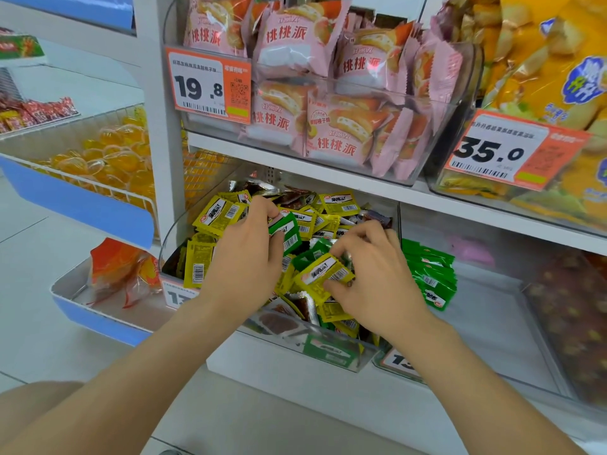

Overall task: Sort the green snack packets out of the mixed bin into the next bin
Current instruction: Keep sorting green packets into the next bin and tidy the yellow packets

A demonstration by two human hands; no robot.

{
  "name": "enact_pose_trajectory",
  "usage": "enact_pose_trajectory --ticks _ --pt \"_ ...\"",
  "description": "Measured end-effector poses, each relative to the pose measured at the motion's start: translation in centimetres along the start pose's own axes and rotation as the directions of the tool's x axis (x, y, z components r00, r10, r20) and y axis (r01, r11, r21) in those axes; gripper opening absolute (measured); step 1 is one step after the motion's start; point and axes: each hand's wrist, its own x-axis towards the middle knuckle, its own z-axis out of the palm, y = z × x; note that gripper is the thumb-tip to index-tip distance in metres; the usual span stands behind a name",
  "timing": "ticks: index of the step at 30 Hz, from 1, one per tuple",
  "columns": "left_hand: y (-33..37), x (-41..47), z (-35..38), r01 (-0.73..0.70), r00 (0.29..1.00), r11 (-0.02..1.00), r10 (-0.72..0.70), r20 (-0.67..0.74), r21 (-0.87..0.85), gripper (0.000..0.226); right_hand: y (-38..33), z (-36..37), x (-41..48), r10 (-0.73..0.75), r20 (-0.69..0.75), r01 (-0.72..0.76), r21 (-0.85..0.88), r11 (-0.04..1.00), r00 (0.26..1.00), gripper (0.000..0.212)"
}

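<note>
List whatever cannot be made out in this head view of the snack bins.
Head view only.
- Price label on the mixed bin: the left forearm covers all but "13".
- Packets in the bin's middle: hidden under the left hand, which grips a green packet, and the right hand, which pinches a yellow packet.
- Far right bin: contents blurred and cut off by the right edge.

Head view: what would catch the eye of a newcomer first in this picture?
Two bare hands are in the mixed bin at the middle: the left hand grips a green packet, the right hand pinches a yellow packet. Just right of them, a stack of green packets lies in the next bin. On the shelf above, pink peach-pie packets stand behind an orange price tag reading 19.8.
</note>
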Motion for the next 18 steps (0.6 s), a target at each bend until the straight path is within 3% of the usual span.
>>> enact_pose_trajectory --ticks 3,6,9,11,13,18 --pt "0.1 0.1 -0.1 0.006 1.0 1.0 -0.006 -0.006 -0.028 0.02 0.4 -1.0 -0.3 0.096 -0.045 -0.082 0.251 0.964 0.994 0.024" --pt "0.1 0.2 -0.3 0.029 1.0 0.998 -0.029 0.011 -0.048 0.019 1.0 -2.4 -0.8 0.153 -0.013 -0.133 0.43 0.893 0.988 0.031" --pt "0.1 0.3 -0.2 0.043 0.999 0.997 -0.041 0.034 -0.063 0.022 1.5 -3.3 -1.5 0.03 0.071 -0.048 0.267 0.963 0.997 0.036" --pt "0.2 0.3 -0.1 0.047 0.998 0.997 -0.044 0.039 -0.068 0.024 1.5 -2.9 -1.9 -0.017 0.169 0.017 0.002 1.0 0.985 0.023" --pt "0.6 0.3 -0.1 0.07 0.997 0.993 -0.066 0.044 -0.094 0.024 1.2 -1.9 -1.9 -0.004 0.177 0.047 -0.237 0.97 0.984 0.025" --pt "1.0 0.4 -0.1 0.156 0.986 0.978 -0.146 0.08 -0.136 0.025 -0.4 -0.2 0.3 0.016 0.095 -0.003 -0.129 0.992 0.995 0.058"
